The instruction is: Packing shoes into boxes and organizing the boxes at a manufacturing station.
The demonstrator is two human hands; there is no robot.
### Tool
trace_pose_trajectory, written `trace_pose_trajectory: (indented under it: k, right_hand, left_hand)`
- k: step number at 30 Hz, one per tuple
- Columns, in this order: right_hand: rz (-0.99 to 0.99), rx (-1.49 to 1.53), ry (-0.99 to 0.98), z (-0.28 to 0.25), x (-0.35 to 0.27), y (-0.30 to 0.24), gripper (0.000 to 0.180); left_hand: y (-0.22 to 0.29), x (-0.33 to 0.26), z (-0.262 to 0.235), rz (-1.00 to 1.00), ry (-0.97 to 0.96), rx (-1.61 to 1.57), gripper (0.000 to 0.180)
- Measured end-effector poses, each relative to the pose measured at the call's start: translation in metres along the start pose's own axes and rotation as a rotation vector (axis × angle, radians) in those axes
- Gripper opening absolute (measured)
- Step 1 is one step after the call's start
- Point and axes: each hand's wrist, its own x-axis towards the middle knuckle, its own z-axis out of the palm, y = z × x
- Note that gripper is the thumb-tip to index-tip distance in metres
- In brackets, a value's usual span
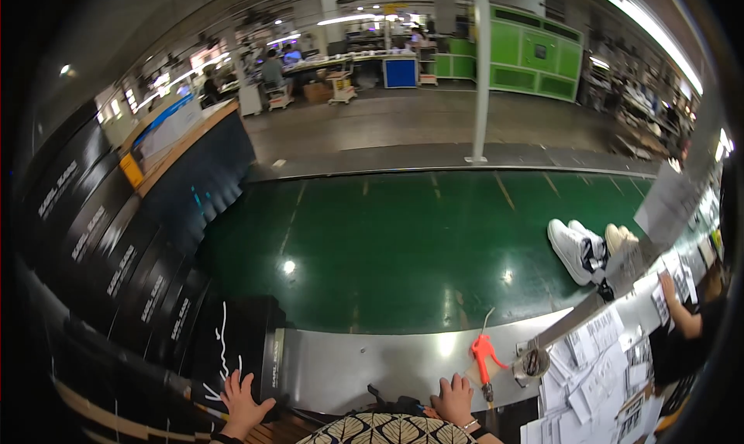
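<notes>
My left hand (243, 405) has its fingers spread at the near end of a black shoebox (252, 339) with white script on its lid; it seems to touch the box. Nothing is held in it. My right hand (454, 400) rests at the near edge of the metal ledge (349, 366), fingers a little bent and apart, with nothing seen in them. Just right of it lies a red air blow gun (484, 359) with a thin bent nozzle. A clear cup (531, 362) holding small dark items stands further right.
Black shoeboxes (116, 266) are stacked at the left. Beyond the ledge runs a green conveyor belt (387, 250), with white sneakers (573, 250) at its right. Printed papers (589, 374) cover the right side, near a co-worker's hand (678, 308). A pale post (480, 72) stands behind.
</notes>
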Motion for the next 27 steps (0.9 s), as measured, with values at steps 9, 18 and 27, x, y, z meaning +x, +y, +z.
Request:
trace_pose_trajectory:
  k: [9, 18, 27]
  right_hand:
    - [-0.09, 0.002, -0.055, -0.007, 0.005, 0.01, 0.043]
    - [-0.086, 0.039, -0.044, -0.007, 0.004, 0.011, 0.039]
    - [-0.076, 0.027, -0.047, -0.006, 0.004, 0.011, 0.041]
  left_hand:
    - [-0.021, -0.048, 0.038, 0.09, 0.097, 0.107, 0.082]
    - [0.001, -0.046, 0.031, 0.354, 0.103, 0.189, 0.061]
    - [0.073, -0.017, 0.036, 0.724, 0.008, -0.141, 0.056]
